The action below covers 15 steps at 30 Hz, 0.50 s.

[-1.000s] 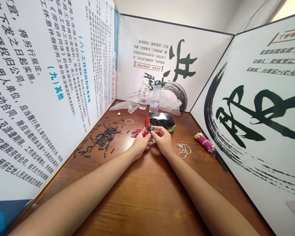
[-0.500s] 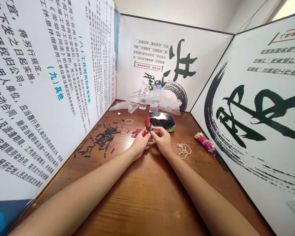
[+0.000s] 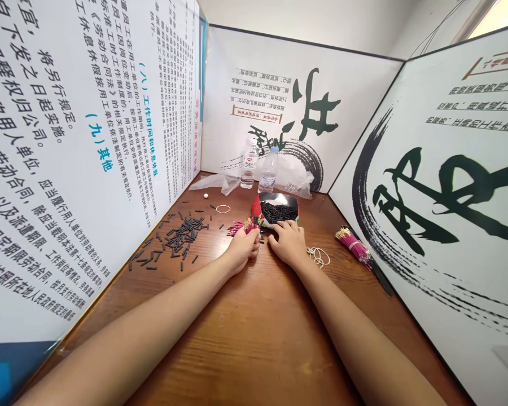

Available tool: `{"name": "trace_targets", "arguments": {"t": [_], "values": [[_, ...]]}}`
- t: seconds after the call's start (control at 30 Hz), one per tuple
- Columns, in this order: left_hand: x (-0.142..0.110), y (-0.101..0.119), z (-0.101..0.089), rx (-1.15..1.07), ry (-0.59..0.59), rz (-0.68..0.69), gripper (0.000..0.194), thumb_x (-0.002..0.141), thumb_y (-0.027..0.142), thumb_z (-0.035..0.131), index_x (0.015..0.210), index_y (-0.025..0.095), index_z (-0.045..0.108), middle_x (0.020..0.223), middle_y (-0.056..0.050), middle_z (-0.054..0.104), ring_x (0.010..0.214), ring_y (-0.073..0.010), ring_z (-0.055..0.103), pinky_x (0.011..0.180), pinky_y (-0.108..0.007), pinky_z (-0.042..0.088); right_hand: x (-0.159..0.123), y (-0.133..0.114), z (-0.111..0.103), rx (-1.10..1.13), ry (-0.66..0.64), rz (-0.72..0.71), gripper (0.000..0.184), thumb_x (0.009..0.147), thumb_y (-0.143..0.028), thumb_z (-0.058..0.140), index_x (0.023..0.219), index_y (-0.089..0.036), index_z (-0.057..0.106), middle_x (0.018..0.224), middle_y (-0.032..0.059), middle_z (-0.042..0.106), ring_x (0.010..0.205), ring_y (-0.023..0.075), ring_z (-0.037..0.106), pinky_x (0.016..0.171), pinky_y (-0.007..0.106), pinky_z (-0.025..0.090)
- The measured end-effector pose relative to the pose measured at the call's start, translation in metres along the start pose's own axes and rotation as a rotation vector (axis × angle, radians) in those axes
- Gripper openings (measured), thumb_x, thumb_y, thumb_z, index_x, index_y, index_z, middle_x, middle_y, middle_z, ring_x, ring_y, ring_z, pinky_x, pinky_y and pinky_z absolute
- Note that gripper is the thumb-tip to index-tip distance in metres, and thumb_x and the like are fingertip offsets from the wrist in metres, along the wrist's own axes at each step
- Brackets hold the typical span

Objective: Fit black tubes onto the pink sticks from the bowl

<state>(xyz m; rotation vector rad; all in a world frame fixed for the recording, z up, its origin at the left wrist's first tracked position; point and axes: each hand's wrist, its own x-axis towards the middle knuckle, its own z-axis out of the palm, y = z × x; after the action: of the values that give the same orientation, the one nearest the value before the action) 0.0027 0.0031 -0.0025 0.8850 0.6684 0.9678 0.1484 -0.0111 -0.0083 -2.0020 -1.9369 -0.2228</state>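
Observation:
My left hand [image 3: 242, 248] is closed around a bundle of thin pink sticks [image 3: 237, 227] with gold-coloured tips, which point up and away to the left. Dark pieces show at the top of this grip, too small to make out. Just to the right, my right hand [image 3: 288, 243] rests with fingers apart over the near wall of an open box [image 3: 255, 210], red on its left side. Short black tubes [image 3: 279, 212] fill the box. A few more black pieces lie on the table between my hands.
Many loose black tubes [image 3: 182, 237] are scattered on the wooden table [image 3: 232, 332] at left. A rubber band [image 3: 223, 208] lies behind them; more bands [image 3: 319, 257] lie at right near a tied pink bundle [image 3: 353, 246]. Bottles [image 3: 268, 172] and printed panels [image 3: 364, 101] stand behind.
My right hand has left my left hand and moved right onto the box's near wall, which now dips under the fingers. My left hand keeps its hold on the pink sticks.

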Motion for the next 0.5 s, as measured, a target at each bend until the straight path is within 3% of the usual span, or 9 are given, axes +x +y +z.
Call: {"name": "trace_targets", "arguments": {"t": [0.23, 0.5], "values": [[-0.0002, 0.0007, 0.0002, -0.017, -0.004, -0.009, 0.023, 0.076, 0.024, 0.060, 0.075, 0.020, 0.037, 0.058, 0.009, 0.038, 0.039, -0.0013, 0.024, 0.037, -0.015, 0.012, -0.0002, -0.0018, -0.0020, -0.014, -0.005, 0.012, 0.034, 0.086, -0.032, 0.048, 0.110, -0.020, 0.069, 0.121, 0.0086, 0.065, 0.112, 0.0294, 0.045, 0.091, 0.043, 0.034], [-0.0004, 0.0000, -0.0004, 0.001, -0.020, -0.007, 0.024, 0.075, 0.024, 0.061, 0.077, 0.021, 0.038, 0.057, 0.009, 0.037, 0.038, -0.0014, 0.024, 0.037, -0.015, 0.012, -0.0004, -0.0008, 0.0031, -0.047, -0.065, 0.098, 0.049, 0.089, -0.041, 0.045, 0.133, -0.022, 0.056, 0.142, 0.0130, 0.049, 0.131, 0.0353, 0.035, 0.098, 0.049, 0.031]]}}
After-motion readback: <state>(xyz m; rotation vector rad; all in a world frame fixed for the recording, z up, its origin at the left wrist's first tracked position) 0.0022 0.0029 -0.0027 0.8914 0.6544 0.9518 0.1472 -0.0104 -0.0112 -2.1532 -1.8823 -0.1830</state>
